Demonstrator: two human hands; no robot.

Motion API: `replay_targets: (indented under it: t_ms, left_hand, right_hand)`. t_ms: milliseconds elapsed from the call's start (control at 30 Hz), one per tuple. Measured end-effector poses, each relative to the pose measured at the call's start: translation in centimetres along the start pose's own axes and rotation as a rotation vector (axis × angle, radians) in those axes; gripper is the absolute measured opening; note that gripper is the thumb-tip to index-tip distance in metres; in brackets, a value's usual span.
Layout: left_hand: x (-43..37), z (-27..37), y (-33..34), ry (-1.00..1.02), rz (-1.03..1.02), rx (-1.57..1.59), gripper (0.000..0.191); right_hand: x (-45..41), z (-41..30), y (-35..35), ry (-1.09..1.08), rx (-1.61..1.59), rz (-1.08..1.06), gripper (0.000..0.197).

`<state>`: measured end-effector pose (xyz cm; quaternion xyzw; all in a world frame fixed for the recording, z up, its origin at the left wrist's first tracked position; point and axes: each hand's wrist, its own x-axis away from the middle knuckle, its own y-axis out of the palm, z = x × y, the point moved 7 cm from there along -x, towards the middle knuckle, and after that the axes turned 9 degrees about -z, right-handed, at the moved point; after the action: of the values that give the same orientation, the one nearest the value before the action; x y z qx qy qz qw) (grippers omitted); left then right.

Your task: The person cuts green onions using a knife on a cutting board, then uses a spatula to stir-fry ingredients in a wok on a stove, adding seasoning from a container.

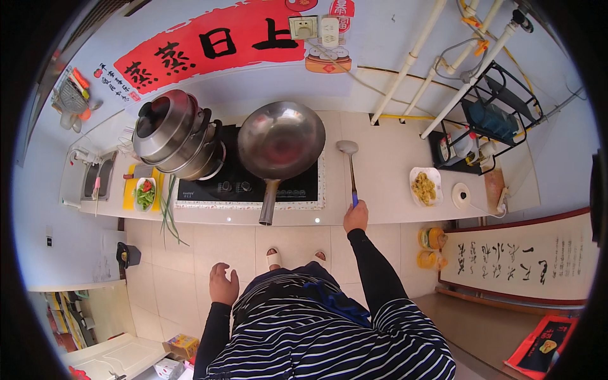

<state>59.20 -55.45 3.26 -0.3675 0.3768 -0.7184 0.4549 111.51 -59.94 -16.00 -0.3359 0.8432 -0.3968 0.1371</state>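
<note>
My right hand (356, 216) grips the blue handle end of a long metal wok ladle (352, 166) at the counter's front edge. The ladle's head rests on or just above the pale counter, right of the stove. A steel wok (282, 140) sits on the right side of the black two-burner cooktop (256, 187), its handle pointing towards me. Nothing shows inside the wok but reflections. My left hand (224, 284) hangs beside my body over the floor, holding nothing, thumb apart from the fingers. A lidded steel steamer pot (183, 147) stands on the left burner.
A white dish of yellowish food (425, 187) and a round white lid (461, 195) lie at the right. A black rack (489, 118) stands behind them. Leftward are green onions (170, 209), a bowl of cut green vegetables (144, 194), a cleaver (141, 172) and a sink (99, 176).
</note>
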Motion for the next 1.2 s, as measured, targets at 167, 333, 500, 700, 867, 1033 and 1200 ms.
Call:
replay_targets:
  t_ms: [167,333,500,700,867,1033,1200]
  left_hand:
    - [1.4,-0.8,0.4,0.035,0.062,-0.046,0.022]
    - [1.7,-1.3,1.4,0.012,0.023,-0.088,0.024]
    - [1.6,-1.3,2.3,-0.07,-0.064,-0.052,0.026]
    - [2.2,-1.2,2.3,-0.075,-0.077,-0.07,0.027]
    - [3.2,-1.3,1.5,-0.08,-0.06,-0.062,0.027]
    - [4.3,-2.1,1.7,-0.108,-0.057,-0.048,0.026]
    - [4.5,-2.2,1.7,-0.104,-0.078,-0.039,0.027]
  right_hand:
    - [-0.4,0.5,0.3,0.018,0.056,-0.016,0.024]
    - [-1.6,4.8,1.2,0.223,0.163,-0.097,0.031]
    - [-2.8,8.4,2.3,0.418,0.349,-0.24,0.039]
    - [-3.9,8.3,1.7,0.422,0.331,-0.368,0.039]
    - [-3.4,9.2,1.3,0.467,0.342,-0.367,0.039]
    - [-3.1,10.3,1.7,0.456,0.366,-0.356,0.038]
    - [-2.3,11.3,1.4,0.467,0.376,-0.335,0.037]
